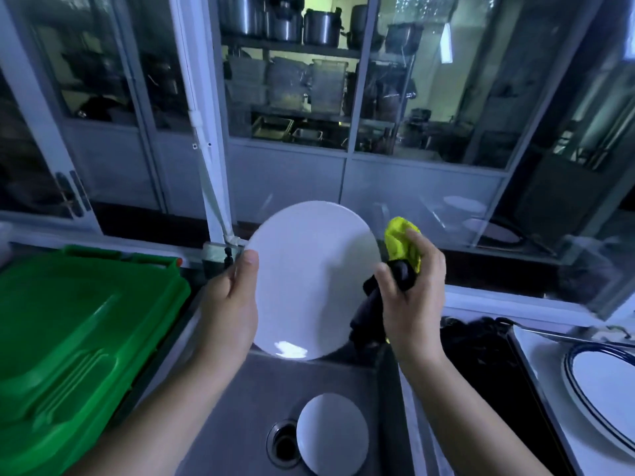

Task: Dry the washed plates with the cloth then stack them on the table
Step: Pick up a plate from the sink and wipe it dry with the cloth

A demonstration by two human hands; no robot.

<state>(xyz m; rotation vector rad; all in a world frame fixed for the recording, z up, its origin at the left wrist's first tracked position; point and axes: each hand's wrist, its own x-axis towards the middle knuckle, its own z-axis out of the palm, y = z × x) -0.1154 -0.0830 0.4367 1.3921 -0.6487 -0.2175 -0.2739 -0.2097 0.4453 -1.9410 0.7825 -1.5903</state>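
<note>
A large white plate (311, 280) is held upright over the steel sink (240, 407). My left hand (230, 304) grips its left rim, thumb on the face. Just right of the plate, my right hand (412, 286) is closed around a bunched yellow and black cloth (402, 249), which sits beside the plate's right edge. A smaller white plate (331, 434) lies in the sink bottom, partly over the drain (281, 441). On the table at the right rests a blue-rimmed plate (604, 386).
A green plastic crate (75, 338) fills the counter on the left. A white pipe (213, 187) runs down behind the plate to the sink's back edge. Glass cabinet doors (429, 115) with pots stand behind. A dark mat (481, 355) lies right of the sink.
</note>
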